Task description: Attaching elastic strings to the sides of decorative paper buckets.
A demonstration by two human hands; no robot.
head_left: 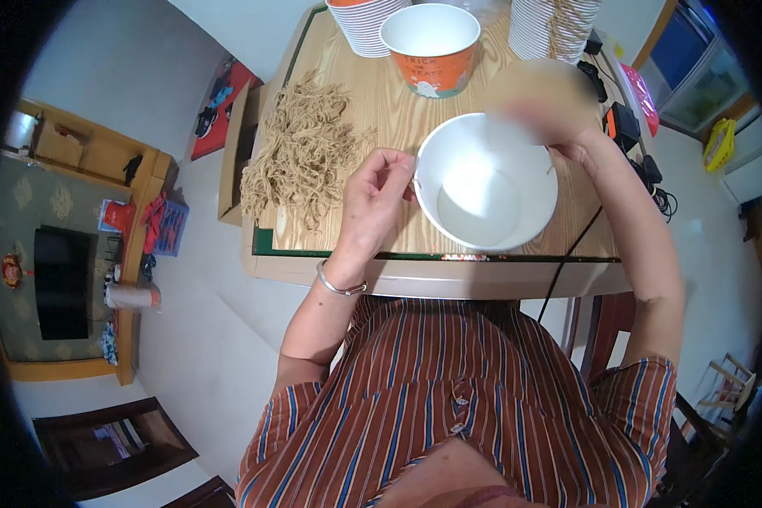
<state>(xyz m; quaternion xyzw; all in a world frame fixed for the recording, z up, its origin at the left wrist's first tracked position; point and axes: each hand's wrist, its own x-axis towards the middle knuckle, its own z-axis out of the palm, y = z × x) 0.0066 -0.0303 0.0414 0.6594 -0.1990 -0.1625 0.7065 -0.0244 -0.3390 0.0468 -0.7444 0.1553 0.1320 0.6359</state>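
Observation:
A white paper bucket (487, 224) is tipped toward me near the table's front edge, its open mouth and pale inside showing. At its left rim my left hand (372, 199) is closed, thumb and fingertips pinched against the side. A small bit of cord may be between them, but I cannot make it out. Over the far right rim is my right hand (543, 106), blurred so that its fingers do not show. A short stub, perhaps cord, pokes out inside the right wall. To the left lies a loose heap of tan twisted cords (300, 148).
An orange-and-white printed bucket (432, 63) stands behind the white one. Stacks of nested buckets (553, 30) rise at the far edge, one with cords hanging over it. Black chargers and cables (648, 173) line the right side; a black cable crosses the front edge.

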